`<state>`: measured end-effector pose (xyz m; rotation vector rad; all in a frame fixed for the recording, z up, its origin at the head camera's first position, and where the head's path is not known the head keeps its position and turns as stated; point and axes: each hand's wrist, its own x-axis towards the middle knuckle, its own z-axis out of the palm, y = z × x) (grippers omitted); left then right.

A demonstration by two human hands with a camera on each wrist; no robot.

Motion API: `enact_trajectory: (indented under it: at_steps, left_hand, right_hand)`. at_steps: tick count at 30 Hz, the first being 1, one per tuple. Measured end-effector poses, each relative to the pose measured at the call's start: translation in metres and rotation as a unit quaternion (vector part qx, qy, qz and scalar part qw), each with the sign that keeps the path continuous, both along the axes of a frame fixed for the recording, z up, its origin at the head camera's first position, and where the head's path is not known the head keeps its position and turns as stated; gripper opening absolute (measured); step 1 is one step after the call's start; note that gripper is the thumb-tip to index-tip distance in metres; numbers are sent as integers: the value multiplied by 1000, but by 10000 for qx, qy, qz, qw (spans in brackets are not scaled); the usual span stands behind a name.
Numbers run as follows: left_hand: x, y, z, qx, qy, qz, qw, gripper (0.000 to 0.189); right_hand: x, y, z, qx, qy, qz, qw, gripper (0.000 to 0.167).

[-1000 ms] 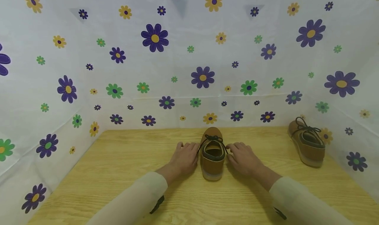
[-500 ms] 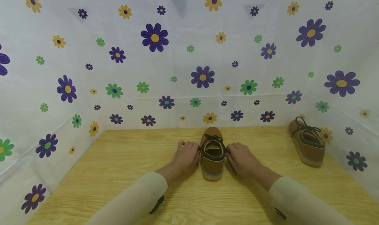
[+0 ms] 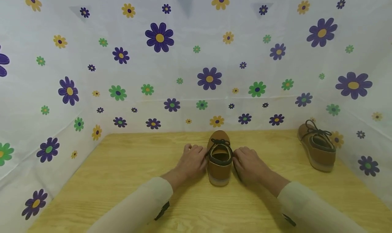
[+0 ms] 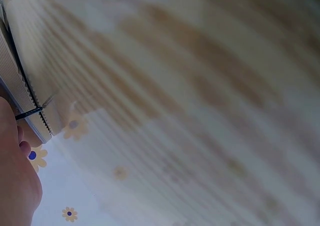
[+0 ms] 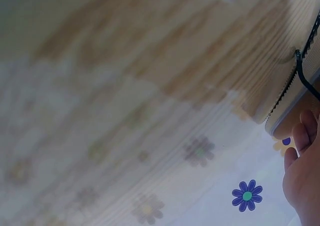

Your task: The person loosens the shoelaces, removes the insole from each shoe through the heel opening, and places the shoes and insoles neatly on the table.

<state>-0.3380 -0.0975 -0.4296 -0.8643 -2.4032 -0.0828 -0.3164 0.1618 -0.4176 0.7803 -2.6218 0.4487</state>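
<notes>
A brown lace-up shoe (image 3: 219,173) stands upright on the table, toe pointing away, its dark lace (image 3: 220,142) tied in a bow. My left hand (image 3: 191,163) grips its left side with bent fingers. On the opposite side my right hand (image 3: 250,165) holds it in the same way. The left wrist view catches the pale sole edge (image 4: 11,69) and a lace end (image 4: 32,112) hanging beside the hand. Another dangling lace end (image 5: 301,71) shows in the right wrist view, near the fingers (image 5: 301,136). Both thumbs are mostly hidden.
A matching brown shoe (image 3: 322,154) stands at the far right by the side sheet. The wood-grain table (image 3: 137,158) meets a white flower-printed sheet (image 3: 183,66) at the back and sides.
Both hands have closed in on the shoe's sides; the right hand shifted slightly left, the left slightly right. The shoe and its mate stay in place.
</notes>
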Motion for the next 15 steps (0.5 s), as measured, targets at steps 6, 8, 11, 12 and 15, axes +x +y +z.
enact_trajectory:
  at_steps: [6,8,11,12,15]
  left_hand:
    - [-2,-1,-1,-9,111,-80,9999,15]
    - [-3,-1,-1,-2,154,-92,9998,15]
    - [-4,-2,-2,-20,178,-95,9998,14]
    - [-4,-2,-2,-27,186,-94,9998,13]
    - [-5,-2,-2,-65,176,-73,9998,13]
  right_hand:
    - [-1,1,0,58,162,71,9998,7]
    - [-1,1,0,63,217,99,9997,6]
    - [-2,1,-1,60,252,118,9996,5]
    - [-2,1,-1,59,268,128,9995,5]
    - [-2,0,0,36,405,178,9990,5]
